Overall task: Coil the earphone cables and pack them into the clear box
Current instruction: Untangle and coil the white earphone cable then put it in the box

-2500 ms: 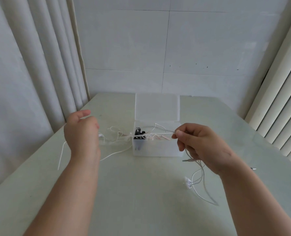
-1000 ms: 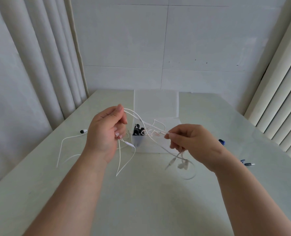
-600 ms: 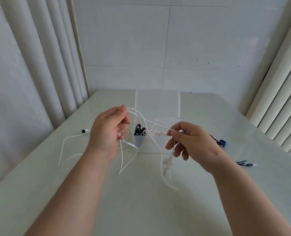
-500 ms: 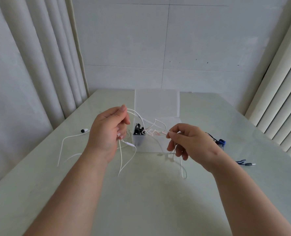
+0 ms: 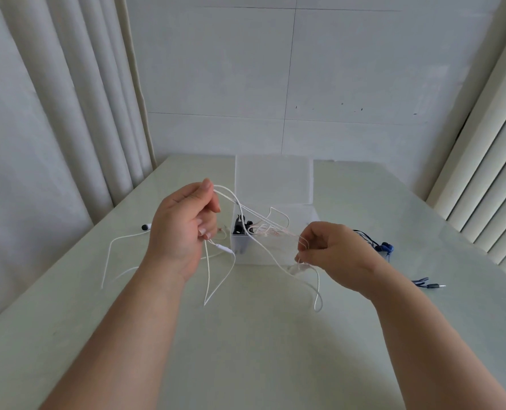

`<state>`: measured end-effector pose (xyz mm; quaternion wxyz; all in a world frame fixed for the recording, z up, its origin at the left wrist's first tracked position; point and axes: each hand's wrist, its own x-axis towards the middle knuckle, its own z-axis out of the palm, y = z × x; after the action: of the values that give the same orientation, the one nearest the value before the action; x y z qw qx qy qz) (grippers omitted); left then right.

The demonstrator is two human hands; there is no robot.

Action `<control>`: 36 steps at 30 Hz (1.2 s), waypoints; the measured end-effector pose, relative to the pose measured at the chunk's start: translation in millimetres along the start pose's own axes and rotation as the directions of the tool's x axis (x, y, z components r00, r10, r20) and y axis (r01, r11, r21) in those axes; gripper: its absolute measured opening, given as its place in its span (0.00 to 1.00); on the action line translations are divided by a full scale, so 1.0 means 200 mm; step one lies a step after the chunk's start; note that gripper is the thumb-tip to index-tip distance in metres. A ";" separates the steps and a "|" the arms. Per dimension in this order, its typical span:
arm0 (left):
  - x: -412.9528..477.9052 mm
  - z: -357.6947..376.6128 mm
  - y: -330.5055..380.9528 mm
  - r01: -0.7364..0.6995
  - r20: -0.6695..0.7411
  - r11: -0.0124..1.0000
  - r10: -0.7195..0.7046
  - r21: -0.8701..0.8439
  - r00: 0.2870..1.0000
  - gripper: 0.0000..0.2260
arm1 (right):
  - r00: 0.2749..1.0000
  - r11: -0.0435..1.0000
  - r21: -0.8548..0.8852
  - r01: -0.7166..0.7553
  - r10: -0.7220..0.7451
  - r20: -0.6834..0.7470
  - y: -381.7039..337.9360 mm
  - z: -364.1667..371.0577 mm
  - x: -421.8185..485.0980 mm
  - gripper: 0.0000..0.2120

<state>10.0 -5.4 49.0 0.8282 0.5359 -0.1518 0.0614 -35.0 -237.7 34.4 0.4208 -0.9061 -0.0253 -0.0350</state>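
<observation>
A white earphone cable (image 5: 257,241) runs between both hands, held in the air in front of the clear box (image 5: 271,255). My left hand (image 5: 183,229) pinches one end high up, with a loop and a small inline piece (image 5: 223,248) hanging under it. My right hand (image 5: 331,255) grips the other part, and a loop dangles below it toward the table. The box stands open, its lid (image 5: 274,179) upright at the back. Inside lie black earphones (image 5: 241,227) and pale cables.
Another white cable (image 5: 112,255) with a dark tip (image 5: 145,227) lies on the table at left. Blue earphones (image 5: 385,247) and a blue cable with a jack plug (image 5: 429,284) lie at right. Curtains hang left, blinds right, and a white wall stands behind the table.
The right hand has taken in more cable, and the loop under it has swung lower and to the right. The left hand has stayed where it was.
</observation>
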 end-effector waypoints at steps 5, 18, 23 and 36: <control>0.00 0.00 0.00 -0.005 -0.015 1.000 0.005 -0.014 1.000 0.15 | 0.999 0.982 0.187 -0.024 0.019 0.029 -0.02 -0.02 0.00 0.06; 0.02 -0.03 0.00 -0.009 -0.026 0.999 0.008 -0.046 1.000 0.15 | 0.994 0.814 0.577 0.068 -0.005 -0.110 -0.05 -0.08 -0.03 0.09; 0.02 -0.03 0.00 -0.013 -0.025 0.999 0.012 -0.037 1.000 0.15 | 0.995 0.815 0.577 0.052 0.005 -0.096 -0.05 -0.07 -0.03 0.05; 0.00 0.00 -0.01 -0.069 0.060 0.983 0.060 0.171 0.996 0.15 | 0.995 0.997 0.056 -0.062 0.066 -0.075 -0.03 -0.03 -0.01 0.15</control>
<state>11.4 -5.8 46.4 0.7718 0.6020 -0.1855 0.0865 -38.4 -237.7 42.9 0.4465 -0.8928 0.0190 -0.0556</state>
